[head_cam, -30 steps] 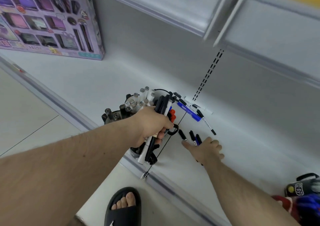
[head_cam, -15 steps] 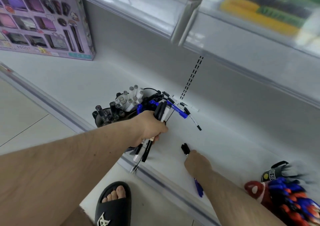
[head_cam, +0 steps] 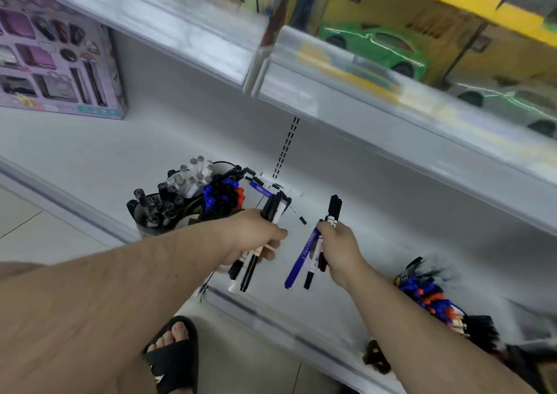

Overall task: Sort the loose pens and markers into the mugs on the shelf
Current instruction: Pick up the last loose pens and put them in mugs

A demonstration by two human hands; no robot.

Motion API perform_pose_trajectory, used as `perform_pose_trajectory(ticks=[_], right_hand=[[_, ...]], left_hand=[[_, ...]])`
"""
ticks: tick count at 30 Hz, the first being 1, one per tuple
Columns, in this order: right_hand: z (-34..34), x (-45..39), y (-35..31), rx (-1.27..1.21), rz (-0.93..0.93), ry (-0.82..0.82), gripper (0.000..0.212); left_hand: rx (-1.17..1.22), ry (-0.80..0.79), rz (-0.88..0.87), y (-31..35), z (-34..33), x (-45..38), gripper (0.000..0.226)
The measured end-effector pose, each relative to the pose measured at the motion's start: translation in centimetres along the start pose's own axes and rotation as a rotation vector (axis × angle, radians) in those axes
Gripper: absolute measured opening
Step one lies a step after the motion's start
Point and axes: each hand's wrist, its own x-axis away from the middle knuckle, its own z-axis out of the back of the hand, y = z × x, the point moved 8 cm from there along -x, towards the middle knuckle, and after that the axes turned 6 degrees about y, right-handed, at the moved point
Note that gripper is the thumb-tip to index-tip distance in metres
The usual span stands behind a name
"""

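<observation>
The right hand (head_cam: 339,247), which a second ago lay flat on the shelf (head_cam: 90,152) among the scattered pens, is now lifted clear of it at centre frame, its fingers curled round a small bunch of markers (head_cam: 316,249): a blue one and a couple of black-capped ones, tips hanging down and caps up; the spot where it was pressing shows bare white shelf, so those loose pens are gathered. The left hand (head_cam: 256,236), just left of centre, holds its own fistful of black and white pens (head_cam: 271,215) in a closed grip, much as before, beside the mugs (head_cam: 156,212) crowded with markers at centre left. A few loose pens (head_cam: 271,187) remain on the shelf behind the left hand, near the back wall, touching one another in a small heap; more coloured markers (head_cam: 434,300) sit blurred at lower right. Both hands are loaded and close together, so the likely next step is to pass or drop these bunches into the mugs; the heap behind is left to collect.
</observation>
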Motion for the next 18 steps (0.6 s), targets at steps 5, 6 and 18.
perform_pose_trajectory(ticks=[5, 6, 18], right_hand=[[2.1, 5.8, -3.5, -0.223, -0.009, 0.011, 0.02], [3.0, 6.4, -3.8, -0.235, -0.017, 0.054, 0.027], [12.4, 11.9, -4.5, -0.199, -0.056, 0.164, 0.048]], left_hand=[[0.13, -0.246, -0.046, 2.8, -5.8, 4.1, 0.022], [0.135, -0.262, -0.074, 3.4, -6.6, 4.8, 0.02], [0.081, -0.358, -0.197, 6.1, -12.1, 9.0, 0.019]])
